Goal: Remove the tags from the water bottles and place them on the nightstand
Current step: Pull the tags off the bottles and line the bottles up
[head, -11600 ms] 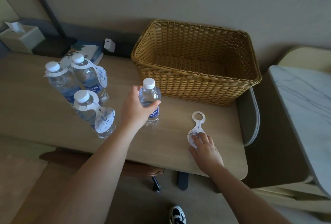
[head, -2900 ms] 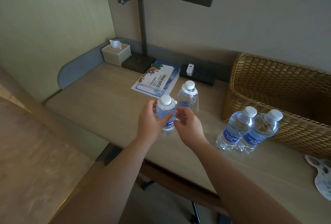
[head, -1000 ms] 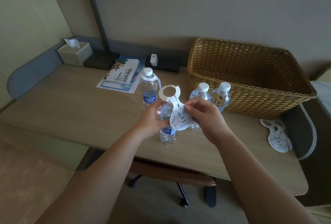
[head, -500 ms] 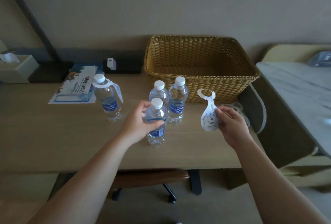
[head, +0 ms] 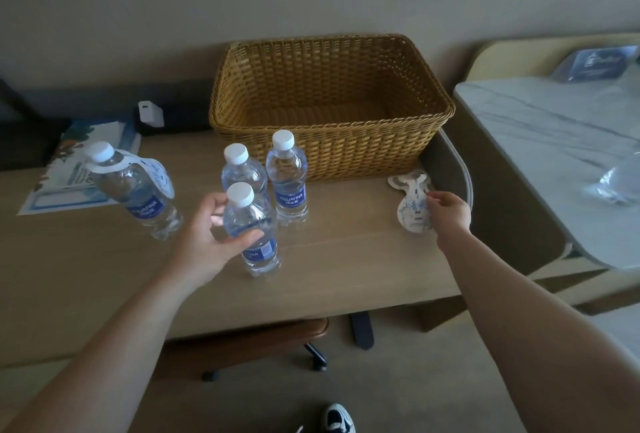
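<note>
Left of the wicker basket (head: 329, 110), one water bottle (head: 136, 197) still wears its tag (head: 157, 176) around the neck, standing over the edge of a leaflet (head: 69, 183). In front of the basket the left hand (head: 207, 242) curls around a bare bottle (head: 252, 228), thumb across its front, set just before two more untagged bottles (head: 266, 183). A moment ago the right hand (head: 448, 212) held the freshly pulled tag in the air; now it has lowered that tag onto the pile of tags (head: 412, 207) at the basket's front right corner, fingertips touching the paper — whether it still pinches it or has let go, I cannot tell. That makes three bottles stripped and one to go, by my reckoning. Behind the basket's left corner sits a small white charger (head: 150, 113); right of it lies a marble top (head: 561, 155) — likely the nightstand, where the bottles seem yet to go. Nothing blocks the reach to the last tagged bottle.
</note>
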Tool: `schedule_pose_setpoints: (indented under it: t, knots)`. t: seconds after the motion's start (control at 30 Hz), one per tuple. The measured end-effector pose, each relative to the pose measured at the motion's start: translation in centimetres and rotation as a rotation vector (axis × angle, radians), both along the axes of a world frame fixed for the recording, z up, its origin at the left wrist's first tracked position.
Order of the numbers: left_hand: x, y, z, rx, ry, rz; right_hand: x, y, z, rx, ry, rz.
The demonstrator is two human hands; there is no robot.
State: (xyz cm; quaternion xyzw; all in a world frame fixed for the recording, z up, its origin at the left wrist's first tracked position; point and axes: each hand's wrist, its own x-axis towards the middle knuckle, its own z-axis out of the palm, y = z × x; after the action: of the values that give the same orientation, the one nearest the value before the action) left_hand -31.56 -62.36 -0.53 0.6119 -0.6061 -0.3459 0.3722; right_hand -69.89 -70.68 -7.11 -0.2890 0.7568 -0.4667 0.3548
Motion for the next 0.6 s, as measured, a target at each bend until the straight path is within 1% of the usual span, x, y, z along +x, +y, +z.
schedule_pose_setpoints:
  t: [0.1,0.17,0.3,0.37,0.43,0.5,0.6]
  knots:
    - [0.1,0.1,0.1,0.013,-0.014,0.003,-0.6,-0.4,-0.4,0.011,0.057,0.037]
    - [0.1,0.2,0.1,0.012,-0.024,0.006,-0.7,-0.3,-0.5,0.029,0.146,0.112]
    - [0.1,0.0,0.0,-0.003,-0.016,0.004,0.0,1.2,-1.3,0.017,0.577,0.323]
    - [0.2,0.1,-0.1,0.004,-0.016,0.009,1.0,2.6,-2.0,0.009,0.740,0.428]
    - [0.3,0.1,-0.2,0.012,-0.013,0.018,2.0,3.6,-2.9,0.066,0.859,0.542]
    - [0.3,0.2,-0.1,0.013,-0.006,0.017,2.4,3.9,-3.5,0.151,0.901,0.598]
    - [0.2,0.3,0.0,0.004,-0.001,0.029,2.2,3.5,-3.4,0.250,0.862,0.616]
